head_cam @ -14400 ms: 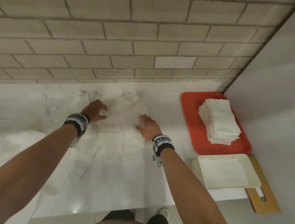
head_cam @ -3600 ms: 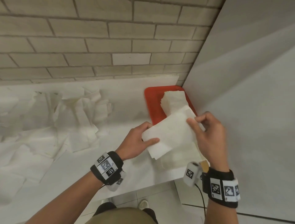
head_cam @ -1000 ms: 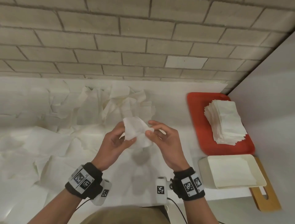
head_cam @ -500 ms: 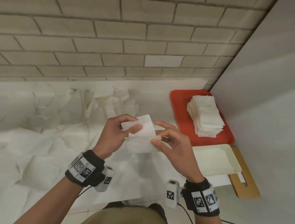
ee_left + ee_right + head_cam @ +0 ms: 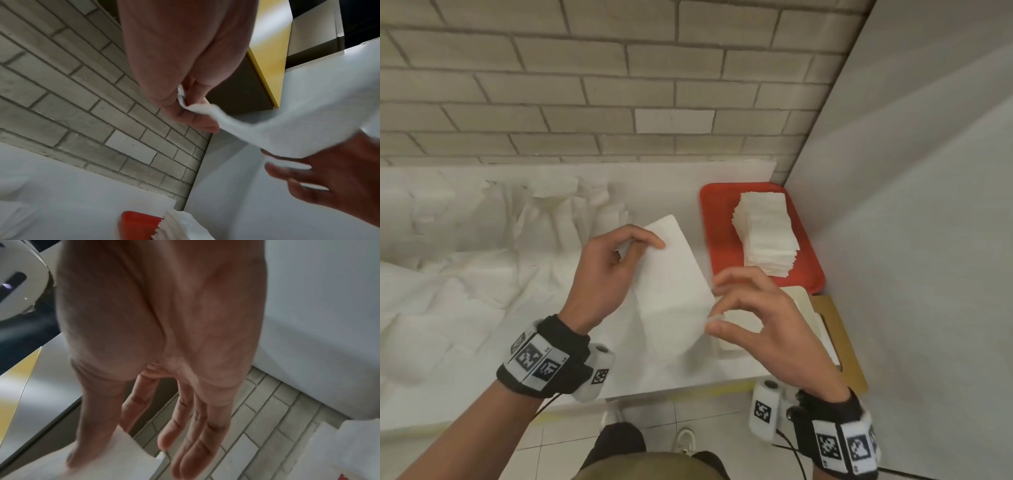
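While both hands hold it up off the table (image 5: 664, 195), entry 1 is the napkin (image 5: 671, 274): one white paper sheet, crease across the middle, approx. flat, hanging just left of the red tray (image 5: 714, 219) and nearer the person.

Grip, left hand (image 5: 606, 274): thumb & curled fingers (image 5: 193, 120) pinch the sheet's edge farthest from the red tray; a bit of paper is bunched in the pinch.

Grip, right hand (image 5: 763, 318): thumb on top of the edge nearest the red tray, fingers (image 5: 287, 172) almost straight beneath. A light pinch, not a fist.

Handling (est.): v. light, limp, no stiffness of its own; droops between the two holds. Tears & wrinkles easily, not slippery. Best taken at corners or along opposite edges w/ fingertips, low pressure; run a finger along the fold to set it. A one-handed hold in the middle would crumple it.

Entry 2, stack (image 5: 767, 236): folded napkins, many layers, on the red tray's right half, edges roughly square.

Entry 3, cream tray (image 5: 803, 301): just in front of the red tray, partly hidden by the right hand.

Entry 4, wooden board (image 5: 839, 329): under the cream tray, sticking out to its right.

Entry 5, loose heap (image 5: 517, 226): unfolded sheets, well left of the red tray, qty not countable.
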Motion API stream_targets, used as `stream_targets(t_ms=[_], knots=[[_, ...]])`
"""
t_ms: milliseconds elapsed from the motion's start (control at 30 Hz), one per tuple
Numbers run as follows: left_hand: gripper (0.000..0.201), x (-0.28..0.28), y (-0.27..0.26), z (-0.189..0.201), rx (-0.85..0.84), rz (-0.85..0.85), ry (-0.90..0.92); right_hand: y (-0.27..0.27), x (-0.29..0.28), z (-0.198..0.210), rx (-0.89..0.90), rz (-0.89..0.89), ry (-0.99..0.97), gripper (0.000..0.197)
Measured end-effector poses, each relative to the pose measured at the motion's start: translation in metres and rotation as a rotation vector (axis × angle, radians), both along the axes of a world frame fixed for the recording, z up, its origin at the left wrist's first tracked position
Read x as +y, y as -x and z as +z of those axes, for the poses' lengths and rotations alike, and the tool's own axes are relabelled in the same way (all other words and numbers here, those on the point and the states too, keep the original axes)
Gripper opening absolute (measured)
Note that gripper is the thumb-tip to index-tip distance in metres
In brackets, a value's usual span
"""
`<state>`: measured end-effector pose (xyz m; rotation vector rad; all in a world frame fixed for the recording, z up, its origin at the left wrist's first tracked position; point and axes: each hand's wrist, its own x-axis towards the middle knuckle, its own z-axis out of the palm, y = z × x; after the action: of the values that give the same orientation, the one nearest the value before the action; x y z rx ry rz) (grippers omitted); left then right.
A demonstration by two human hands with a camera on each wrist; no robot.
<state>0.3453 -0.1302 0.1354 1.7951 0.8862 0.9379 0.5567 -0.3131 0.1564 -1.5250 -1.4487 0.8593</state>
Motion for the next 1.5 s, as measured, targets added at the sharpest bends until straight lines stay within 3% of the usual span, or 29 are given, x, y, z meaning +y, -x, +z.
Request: stream_targets(t_ms=[133,233,267,367,433,533,667,800,900,1067,1133,1233,1333,1500], knots=[[0.030,-0.026,-0.024,-0.011,-0.067,0.067,0.087,-0.033,-0.029,-0.020,0.165,-0.069,0.083,0.009],[0.032,-0.051,-0.050,-0.029,-0.051,0.100,0.119,-0.055,-0.043,-0.046,0.458,-0.330,0.040,0.028],[0.031,-0.060,-0.059,-0.037,-0.025,0.109,0.120,-0.062,-0.046,-0.055,0.482,-0.427,0.045,0.034],[0.020,-0.084,-0.086,-0.069,0.099,0.104,0.097,-0.091,-0.052,-0.087,0.186,-0.623,0.157,0.021],[0.013,-0.097,-0.105,-0.095,0.205,0.074,0.061,-0.112,-0.051,-0.105,-0.082,-0.700,0.234,0.026],[0.010,-0.108,-0.127,-0.129,0.406,0.053,-0.036,-0.133,-0.036,-0.126,-0.379,-0.673,0.231,0.033],[0.011,-0.111,-0.143,-0.151,0.672,0.057,-0.125,-0.132,-0.012,-0.146,-0.678,-0.575,0.230,0.026],[0.014,-0.110,-0.141,-0.156,0.761,0.023,-0.177,-0.127,0.002,-0.163,-0.791,-0.514,0.237,0.024],[0.019,-0.101,-0.125,-0.154,0.620,0.024,-0.223,-0.118,0.003,-0.162,-0.801,-0.527,0.269,0.029],[0.010,0.002,-0.044,-0.140,0.437,0.273,-0.157,-0.056,0.020,-0.116,-0.739,-0.671,-0.039,0.013],[0.009,0.068,0.003,-0.143,0.469,0.416,-0.139,-0.020,0.041,-0.105,-0.613,-0.585,-0.100,0.012],[0.020,0.170,0.080,-0.156,0.661,0.575,-0.075,0.038,0.109,-0.117,-0.397,-0.416,-0.038,0.015],[0.036,0.232,0.134,-0.163,0.783,0.576,0.072,0.087,0.185,-0.145,-0.244,-0.340,0.103,0.017],[0.051,0.267,0.159,-0.167,0.811,0.425,0.237,0.152,0.313,-0.185,-0.157,-0.306,0.170,0.020]])
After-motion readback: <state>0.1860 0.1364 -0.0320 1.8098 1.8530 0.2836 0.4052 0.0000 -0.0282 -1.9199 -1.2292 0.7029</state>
